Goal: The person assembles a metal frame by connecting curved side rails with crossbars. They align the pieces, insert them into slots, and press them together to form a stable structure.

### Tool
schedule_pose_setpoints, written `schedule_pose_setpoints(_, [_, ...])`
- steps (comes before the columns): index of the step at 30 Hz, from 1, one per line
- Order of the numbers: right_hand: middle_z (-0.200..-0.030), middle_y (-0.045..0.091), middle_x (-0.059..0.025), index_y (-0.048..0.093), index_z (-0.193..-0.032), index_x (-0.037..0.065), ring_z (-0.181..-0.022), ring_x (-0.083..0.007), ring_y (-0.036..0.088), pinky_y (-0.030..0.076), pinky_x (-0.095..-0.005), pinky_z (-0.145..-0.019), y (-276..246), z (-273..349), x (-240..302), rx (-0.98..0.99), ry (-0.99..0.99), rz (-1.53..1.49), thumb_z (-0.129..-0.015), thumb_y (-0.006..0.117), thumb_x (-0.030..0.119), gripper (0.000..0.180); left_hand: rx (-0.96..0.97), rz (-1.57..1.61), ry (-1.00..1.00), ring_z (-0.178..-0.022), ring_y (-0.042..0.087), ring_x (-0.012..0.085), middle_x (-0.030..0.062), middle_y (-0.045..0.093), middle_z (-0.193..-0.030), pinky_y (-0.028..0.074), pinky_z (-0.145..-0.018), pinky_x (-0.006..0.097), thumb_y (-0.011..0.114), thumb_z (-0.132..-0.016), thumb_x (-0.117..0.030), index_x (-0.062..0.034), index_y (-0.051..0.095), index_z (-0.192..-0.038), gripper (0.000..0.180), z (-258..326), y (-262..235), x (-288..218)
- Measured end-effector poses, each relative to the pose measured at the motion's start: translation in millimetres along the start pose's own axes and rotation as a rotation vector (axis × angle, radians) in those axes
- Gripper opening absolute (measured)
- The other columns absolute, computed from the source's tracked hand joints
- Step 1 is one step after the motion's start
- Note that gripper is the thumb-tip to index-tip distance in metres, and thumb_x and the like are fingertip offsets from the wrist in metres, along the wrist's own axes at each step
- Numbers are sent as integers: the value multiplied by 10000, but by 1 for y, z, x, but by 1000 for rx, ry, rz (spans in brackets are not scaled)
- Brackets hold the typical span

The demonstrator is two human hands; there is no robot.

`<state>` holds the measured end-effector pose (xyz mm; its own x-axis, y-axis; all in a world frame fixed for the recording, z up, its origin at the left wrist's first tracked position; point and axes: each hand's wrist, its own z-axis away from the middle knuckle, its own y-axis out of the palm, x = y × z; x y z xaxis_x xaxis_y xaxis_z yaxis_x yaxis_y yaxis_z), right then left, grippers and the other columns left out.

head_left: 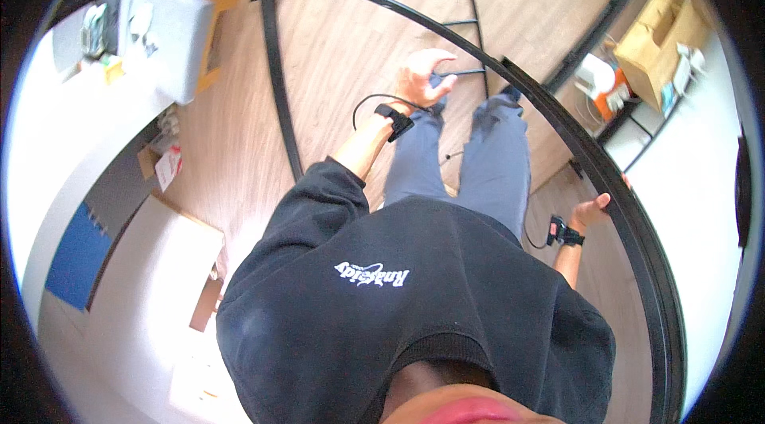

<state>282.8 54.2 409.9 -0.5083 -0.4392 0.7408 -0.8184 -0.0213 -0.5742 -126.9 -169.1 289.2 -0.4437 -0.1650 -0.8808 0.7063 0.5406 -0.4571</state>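
On the wooden floor (351,33) a black strip (276,81) lies at left, then the left hand (421,77) hangs empty, its grip wide, near a rung frame (478,23), and the right hand's (590,210) grip holds the long black bar (550,107) sweeping across to lower right.

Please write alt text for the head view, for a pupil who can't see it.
The person's right hand grips a long black bar that arcs across the fisheye view, while the left hand is open, apart from it. Also visible: a black sweatshirt, blue-grey trousers and wood-look floor.
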Motion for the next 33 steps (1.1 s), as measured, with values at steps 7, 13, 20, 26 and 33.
schedule_pose_setpoints(7, [-1424,594,-184,581,-1423,-16,-1284,-322,572,453,-487,-1121,-11,4,-4,20,96,205,-975,636,272,535,-340,-48,-371,-1016,735,270,138,753,-1101,571,-920,393,689,-892,-179,-30,688,-1205,346,44,-116,66])
schedule_pose_setpoints(13, [-1453,607,-139,573,-1453,-15,-1280,-268,610,482,-404,-1118,3,20,5,-125,371,-72,-973,737,333,615,-560,-129,-448,-904,724,236,114,747,-1093,562,-843,379,750,-870,-257,-56,671,-1215,407,-12,-198,123])
schedule_pose_setpoints(20, [-1405,619,-166,538,-1442,-4,-1169,-317,658,557,-442,-979,54,11,-1,-730,855,15,-892,806,350,707,-742,-250,-548,-879,711,240,145,701,-1130,591,-796,392,846,-815,-390,-49,581,-1339,679,-105,-245,226])
schedule_pose_setpoints(26, [-1171,680,-178,625,-1218,-25,-1012,-350,692,602,-539,-866,56,-4,-13,-984,961,35,-882,676,251,438,-843,-245,-1054,-1065,692,333,202,700,-1207,531,-985,438,872,-799,-528,5,493,-1450,923,-152,-267,342])
schedule_pose_setpoints(33, [-1185,661,-215,671,-1169,-4,-1079,-405,660,595,-615,-901,14,-4,-37,-906,1225,-93,-896,590,328,437,-862,0,-1343,-1405,510,420,287,490,-1543,402,-1186,463,838,-817,-567,34,332,-1583,1097,-198,-284,426])
